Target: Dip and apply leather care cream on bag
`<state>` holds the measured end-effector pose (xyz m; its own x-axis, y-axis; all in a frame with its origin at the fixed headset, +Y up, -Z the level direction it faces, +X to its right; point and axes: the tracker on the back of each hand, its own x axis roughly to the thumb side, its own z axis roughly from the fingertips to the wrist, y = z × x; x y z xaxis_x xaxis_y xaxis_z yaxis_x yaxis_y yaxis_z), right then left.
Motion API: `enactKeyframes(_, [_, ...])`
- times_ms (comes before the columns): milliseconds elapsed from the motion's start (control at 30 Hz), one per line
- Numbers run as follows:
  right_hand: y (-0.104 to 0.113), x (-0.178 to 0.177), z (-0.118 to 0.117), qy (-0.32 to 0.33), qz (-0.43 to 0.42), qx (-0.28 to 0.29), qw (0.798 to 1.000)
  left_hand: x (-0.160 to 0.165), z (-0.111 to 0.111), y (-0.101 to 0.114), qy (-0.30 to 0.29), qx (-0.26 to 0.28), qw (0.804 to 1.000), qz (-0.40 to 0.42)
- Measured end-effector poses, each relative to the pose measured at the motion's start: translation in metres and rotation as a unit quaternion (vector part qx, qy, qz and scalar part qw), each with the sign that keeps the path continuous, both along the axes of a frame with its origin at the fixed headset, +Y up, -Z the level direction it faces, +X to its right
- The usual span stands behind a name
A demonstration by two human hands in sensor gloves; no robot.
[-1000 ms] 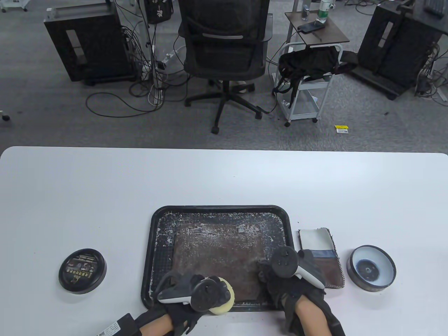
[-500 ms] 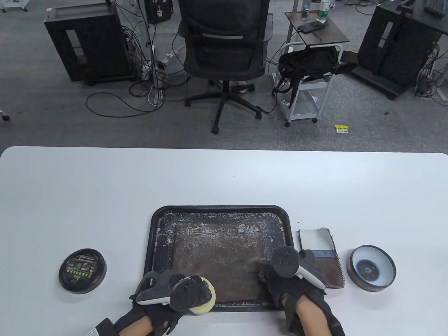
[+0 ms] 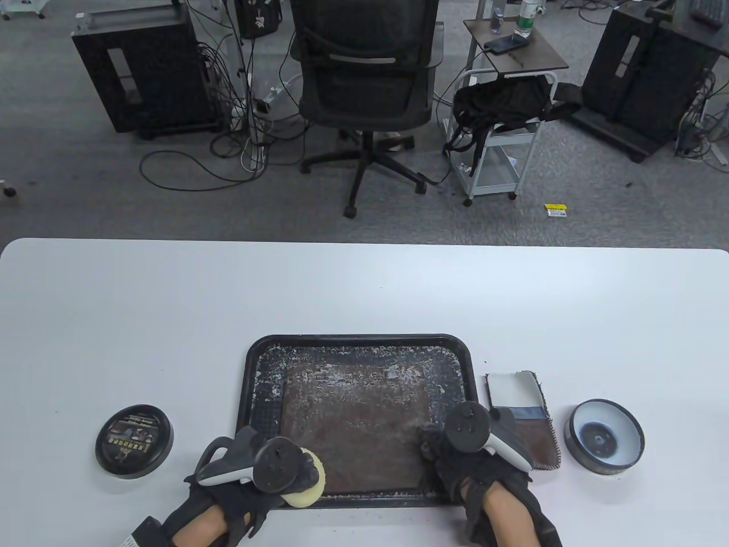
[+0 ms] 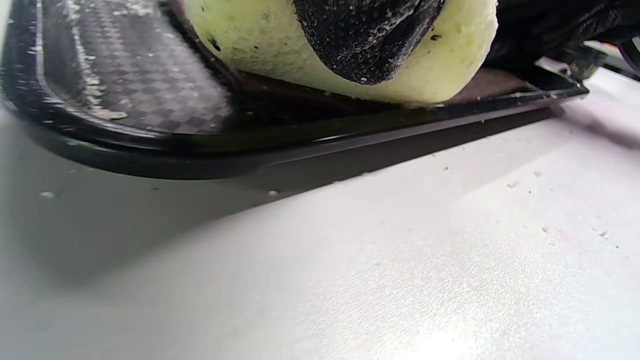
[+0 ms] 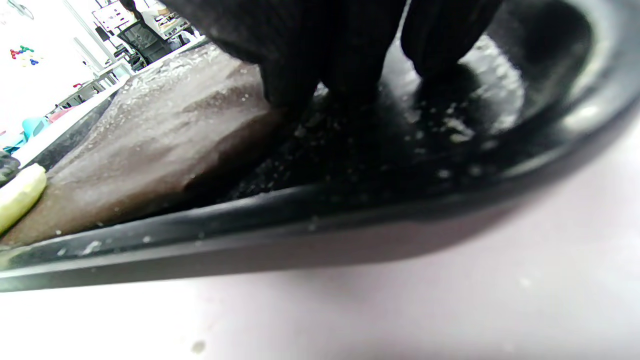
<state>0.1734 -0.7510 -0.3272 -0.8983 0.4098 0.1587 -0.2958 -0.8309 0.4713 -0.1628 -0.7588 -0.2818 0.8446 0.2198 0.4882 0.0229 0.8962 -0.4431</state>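
Table view: left hand grips a cream-laden sponge on the tray's brown bag; right hand's fingers press it down. Cream partly spread; rubbing remains.

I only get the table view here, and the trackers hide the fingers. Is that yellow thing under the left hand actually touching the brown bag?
Observer: Yes. In the left wrist view the yellow sponge rests on the brown bag at the tray's near edge, with a gloved finger pressed across it.
Operator: And what is the right hand doing?
Observer: In the right wrist view the right hand's fingers come down at the bag's edge, onto the tray floor beside it.
Operator: Is the bag flat?
Observer: Not quite: that view shows its surface gently wrinkled and speckled with white flecks.
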Motion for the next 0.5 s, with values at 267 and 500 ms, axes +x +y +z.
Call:
enactKeyframes(267, [-0.001,0.002,0.0,-0.002,-0.007,-0.005,1.0,-0.02,-0.005,0.002,0.028,-0.024,0.999,-0.028])
enactKeyframes(500, [-0.001,0.003,0.0,-0.003,-0.011,-0.006,1.0,-0.022,-0.006,0.003,0.02,-0.019,0.999,-0.042])
